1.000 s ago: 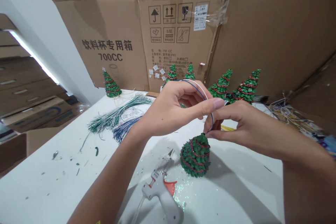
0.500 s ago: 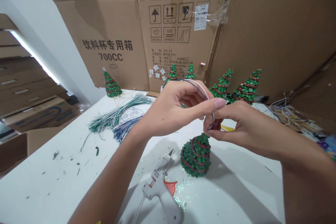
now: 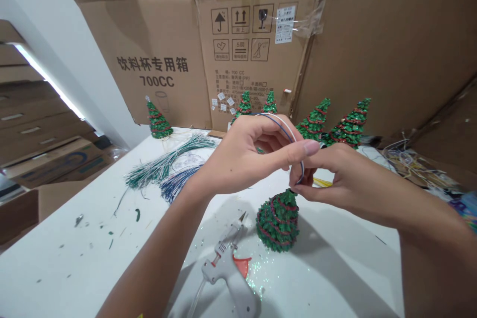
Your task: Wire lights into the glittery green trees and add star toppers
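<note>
A blue and a white wire [image 3: 285,128] loop over my left hand [image 3: 257,154] and curve down to my right fingers. My left fingers are curled, and the thumb tip is pressed close to the right hand's index finger. My right hand [image 3: 328,171] pinches the lower part of the wires just above a small green Christmas tree [image 3: 278,223] with red garland. The tree stands slightly tilted on the table, its tip partly hidden by the right fingertips. What lies between the two hands' fingertips is mostly covered.
A white hot glue gun [image 3: 227,258] lies left of the tree, beside spilled glitter. Bundles of green-white wires [image 3: 167,161] and blue-white wires [image 3: 179,181] lie on the white table [image 3: 93,268]. More trees [image 3: 158,119] stand along the back, before a large cardboard box [image 3: 156,30].
</note>
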`<action>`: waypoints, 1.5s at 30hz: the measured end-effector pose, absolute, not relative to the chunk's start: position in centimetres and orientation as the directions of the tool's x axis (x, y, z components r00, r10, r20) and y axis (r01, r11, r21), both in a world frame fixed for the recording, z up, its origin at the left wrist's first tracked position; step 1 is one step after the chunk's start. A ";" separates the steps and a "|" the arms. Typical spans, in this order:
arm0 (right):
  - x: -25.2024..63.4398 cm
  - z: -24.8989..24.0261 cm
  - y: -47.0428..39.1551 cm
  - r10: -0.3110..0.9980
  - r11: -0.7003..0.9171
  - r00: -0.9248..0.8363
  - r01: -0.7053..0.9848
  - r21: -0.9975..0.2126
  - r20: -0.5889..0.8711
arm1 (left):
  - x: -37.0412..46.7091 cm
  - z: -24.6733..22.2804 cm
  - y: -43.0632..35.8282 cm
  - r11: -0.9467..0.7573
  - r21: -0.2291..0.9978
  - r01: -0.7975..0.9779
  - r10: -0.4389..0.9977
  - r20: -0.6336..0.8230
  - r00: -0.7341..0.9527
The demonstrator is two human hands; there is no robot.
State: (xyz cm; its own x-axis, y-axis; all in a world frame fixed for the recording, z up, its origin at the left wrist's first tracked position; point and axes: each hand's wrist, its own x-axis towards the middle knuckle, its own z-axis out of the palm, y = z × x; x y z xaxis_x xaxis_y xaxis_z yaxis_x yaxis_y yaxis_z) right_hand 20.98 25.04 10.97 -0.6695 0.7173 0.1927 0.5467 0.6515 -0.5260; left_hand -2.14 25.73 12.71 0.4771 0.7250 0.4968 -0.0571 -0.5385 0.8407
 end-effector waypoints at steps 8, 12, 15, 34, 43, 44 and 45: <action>20.9 10.9 25.1 0.710 0.639 -0.685 0.526 -0.562 0.166 | -2.2 12.7 25.7 -0.538 0.842 -0.041 0.731 0.490 0.475; 20.9 11.0 25.1 0.713 0.637 -0.679 0.523 -0.567 0.174 | -2.2 12.8 25.7 -0.545 0.838 -0.038 0.727 0.494 0.477; 20.8 11.0 25.0 0.716 0.631 -0.677 0.521 -0.574 0.172 | -2.2 12.8 25.8 -0.546 0.836 -0.049 0.724 0.501 0.474; 20.3 11.0 24.7 0.709 0.682 -0.669 0.569 -0.459 0.224 | -2.3 12.8 25.9 -0.553 0.832 -0.050 0.701 0.497 0.511; 20.5 11.0 24.6 0.719 0.650 -0.672 0.563 -0.510 0.175 | -2.2 12.7 25.8 -0.547 0.836 -0.044 0.717 0.495 0.492; 20.6 11.0 24.7 0.720 0.652 -0.670 0.561 -0.510 0.182 | -2.3 12.7 25.8 -0.549 0.835 -0.042 0.716 0.496 0.491; 20.6 10.9 24.7 0.723 0.649 -0.666 0.564 -0.511 0.182 | -2.3 12.8 25.8 -0.551 0.834 -0.041 0.715 0.497 0.492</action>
